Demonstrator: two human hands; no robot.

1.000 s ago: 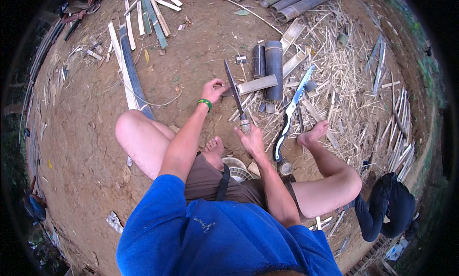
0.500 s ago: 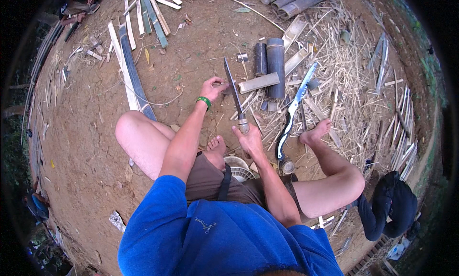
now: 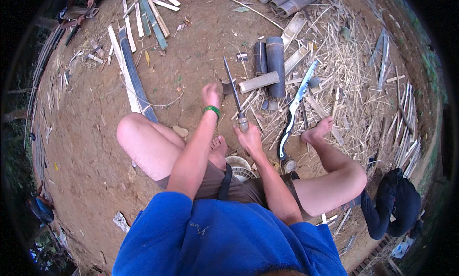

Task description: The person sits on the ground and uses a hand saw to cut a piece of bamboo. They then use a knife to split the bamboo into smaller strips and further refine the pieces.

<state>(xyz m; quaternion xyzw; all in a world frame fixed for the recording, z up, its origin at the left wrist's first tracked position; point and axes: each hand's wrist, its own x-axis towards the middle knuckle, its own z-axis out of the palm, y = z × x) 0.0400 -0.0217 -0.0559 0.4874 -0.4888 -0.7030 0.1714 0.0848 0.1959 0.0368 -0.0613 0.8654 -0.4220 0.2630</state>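
My right hand (image 3: 248, 138) is closed round the short handle of a long knife (image 3: 234, 87), its narrow dark blade pointing up and away from me. Left of the blade is my left hand (image 3: 211, 95), with a green bracelet on its wrist. Motion smears its fingers, so I cannot make out whether it holds anything. Between that hand and the blade shows a small dark piece (image 3: 226, 87). Just right of the blade, a split length of bamboo (image 3: 258, 82) rests against a thick dark bamboo section (image 3: 275, 65); a thinner section (image 3: 260, 58) stands beside it.
A folding saw (image 3: 296, 103) with a black-and-white handle lies to the right among straw-like shavings (image 3: 346, 60). Long split strips (image 3: 132, 70) lie at left, more strips (image 3: 152, 18) farther off. Bamboo poles (image 3: 306, 2) lie at the back. A slotted container (image 3: 241, 169) sits between my legs.
My left hand has drawn left, away from the knife blade, and turned; its fingers are now blurred. The right hand and the knife have hardly moved.
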